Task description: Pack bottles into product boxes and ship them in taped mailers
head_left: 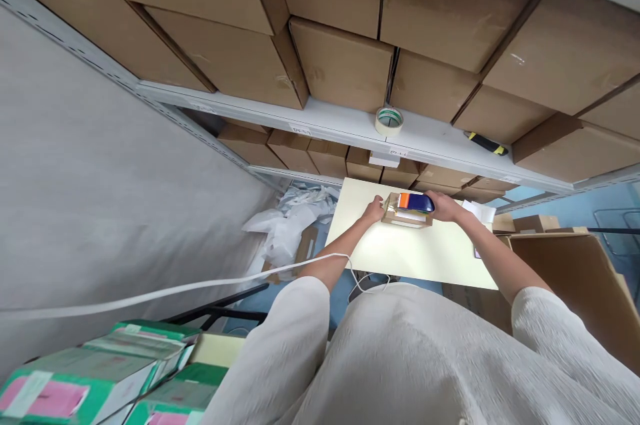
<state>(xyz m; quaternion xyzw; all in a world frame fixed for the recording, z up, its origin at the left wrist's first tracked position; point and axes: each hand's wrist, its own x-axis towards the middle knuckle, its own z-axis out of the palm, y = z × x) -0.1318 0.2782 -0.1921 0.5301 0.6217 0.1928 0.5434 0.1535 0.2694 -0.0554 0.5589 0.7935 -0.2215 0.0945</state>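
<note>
A small brown cardboard box [395,216] rests on the pale yellow tabletop [365,248]. At the box's left end is my left hand [374,209], its fingers closed on the edge. Over the top of the box lies a dark blue and orange tape dispenser [419,203]. My right hand [441,205] is wrapped round the dispenser's right end, with part of its fingers hidden. A pale label shows on the box's near side.
Brown boxes [340,65] fill the metal shelf [340,123], which also holds a tape roll [389,121] and a yellow-black cutter [486,143]. White wrapping [287,228] lies left, a large open carton [570,278] right, green boxes [115,371] lower left. A white cable [200,283] crosses.
</note>
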